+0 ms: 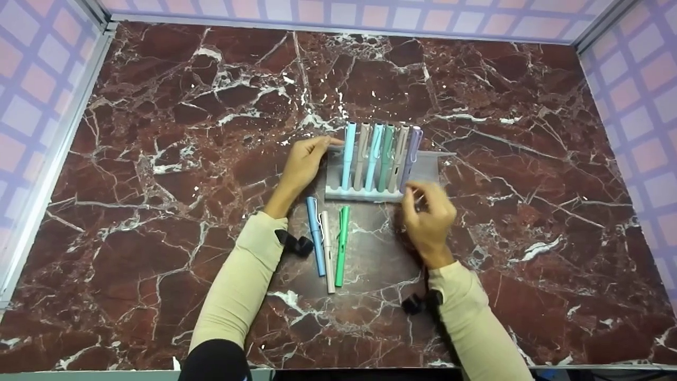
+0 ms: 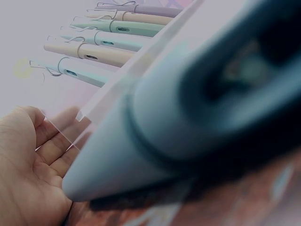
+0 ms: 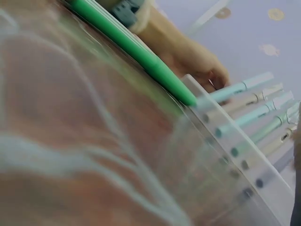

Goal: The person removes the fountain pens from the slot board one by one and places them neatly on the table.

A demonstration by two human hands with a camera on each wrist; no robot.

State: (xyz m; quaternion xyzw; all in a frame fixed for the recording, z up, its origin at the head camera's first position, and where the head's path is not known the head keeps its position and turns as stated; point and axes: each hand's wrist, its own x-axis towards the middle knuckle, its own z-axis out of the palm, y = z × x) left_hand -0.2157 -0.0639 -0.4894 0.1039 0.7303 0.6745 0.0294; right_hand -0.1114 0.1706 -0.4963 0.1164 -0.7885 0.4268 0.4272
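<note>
A clear pen stand (image 1: 338, 194) holds a row of pens in its slots: two light blue pens (image 1: 348, 159), two taupe pens (image 1: 362, 159), a dark green pen (image 1: 386, 159) and a purple pen (image 1: 412, 156) at the right end. My left hand (image 1: 302, 165) grips the stand's left edge; in the left wrist view its fingers (image 2: 51, 146) show partly through the clear panel. My right hand (image 1: 431, 214), blurred, has bent fingers at the purple pen's lower end. Whether it pinches that pen is unclear; the right wrist view barely catches this hand.
In front of the stand, between my forearms, lie a blue pen (image 1: 316, 238), a pale grey-pink pen (image 1: 327, 254) and a bright green pen (image 1: 342, 246). They rest on a dark red marbled table (image 1: 158, 254). Patterned panels (image 1: 338, 18) border its back and sides.
</note>
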